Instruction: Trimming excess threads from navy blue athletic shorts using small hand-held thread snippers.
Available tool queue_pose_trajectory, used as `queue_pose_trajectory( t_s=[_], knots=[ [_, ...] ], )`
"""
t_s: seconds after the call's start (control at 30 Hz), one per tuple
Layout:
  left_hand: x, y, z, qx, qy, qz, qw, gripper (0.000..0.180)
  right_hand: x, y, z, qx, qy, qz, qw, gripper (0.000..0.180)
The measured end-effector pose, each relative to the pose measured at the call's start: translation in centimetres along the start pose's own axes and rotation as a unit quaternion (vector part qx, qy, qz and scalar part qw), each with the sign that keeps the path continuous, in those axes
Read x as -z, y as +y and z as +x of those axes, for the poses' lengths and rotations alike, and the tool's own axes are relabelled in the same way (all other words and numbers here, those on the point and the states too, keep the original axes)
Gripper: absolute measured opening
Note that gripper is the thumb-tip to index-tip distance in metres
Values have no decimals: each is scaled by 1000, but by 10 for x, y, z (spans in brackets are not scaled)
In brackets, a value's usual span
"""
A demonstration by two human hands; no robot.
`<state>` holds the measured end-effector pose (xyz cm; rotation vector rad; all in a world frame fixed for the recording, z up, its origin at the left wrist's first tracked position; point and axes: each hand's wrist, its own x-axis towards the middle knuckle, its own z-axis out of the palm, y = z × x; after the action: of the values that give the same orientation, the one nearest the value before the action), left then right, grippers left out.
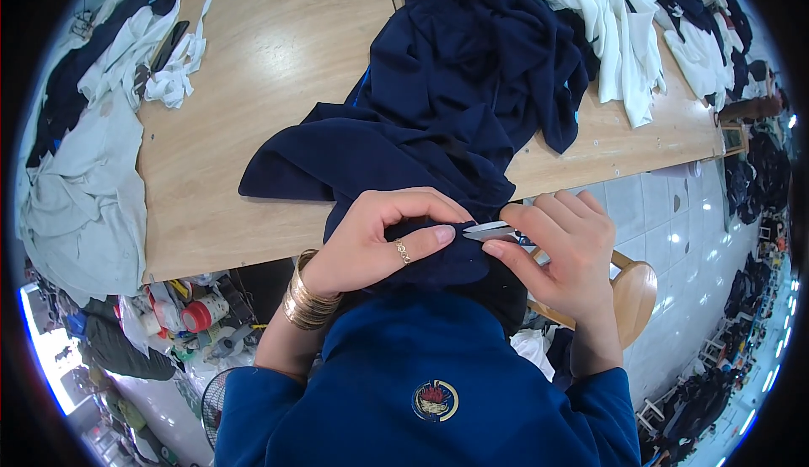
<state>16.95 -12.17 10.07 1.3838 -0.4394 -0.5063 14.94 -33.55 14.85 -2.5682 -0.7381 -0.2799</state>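
A navy blue garment (pixel 472 63) lies bunched on the wooden table, and its near end hangs over the front edge toward my lap. My left hand (pixel 383 235) pinches a fold of this cloth between thumb and fingers. Close beside it, my right hand (pixel 556 248) grips small metal thread snips (pixel 490 230), with thumb and forefinger on either side. The blades point left, their tips at the cloth by my left thumb. Part of the snips is hidden inside my right hand.
The wooden table (pixel 253 71) spans the front. Pale grey cloth (pixel 88 189) drapes over its left end, near white fabric strips (pixel 173 75) and a dark phone (pixel 171 44). White garments (pixel 619 37) lie at the back right. A wooden stool (pixel 636 298) stands at right; a red-lidded container (pixel 202 313) sits below left.
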Motion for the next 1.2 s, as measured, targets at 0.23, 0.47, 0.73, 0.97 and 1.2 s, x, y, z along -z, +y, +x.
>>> queue_pose_trajectory(
  t_s=[0.23, 0.47, 0.73, 0.97, 1.2],
  knots=[
    [-2, 5, -1, 15, 5, 16, 1000, 14, 1, -3, 0, 11, 7, -33, 999, 21],
    [-3, 6, -2, 23, 13, 31, 999, 12, -1, -1, -2, 11, 26, -46, 999, 25],
    [-3, 3, -2, 2, 25, 30, 999, 16, 1, -4, 0, 11, 26, -35, 999, 24],
    [-1, 7, -3, -7, 31, 82, 996, 12, -1, 2, 0, -89, 26, 97, 991, 23],
    [11, 5, -5, 54, -57, -36, 996, 23, -31, 3, 0, -145, -39, 339, 929, 23]
  ],
)
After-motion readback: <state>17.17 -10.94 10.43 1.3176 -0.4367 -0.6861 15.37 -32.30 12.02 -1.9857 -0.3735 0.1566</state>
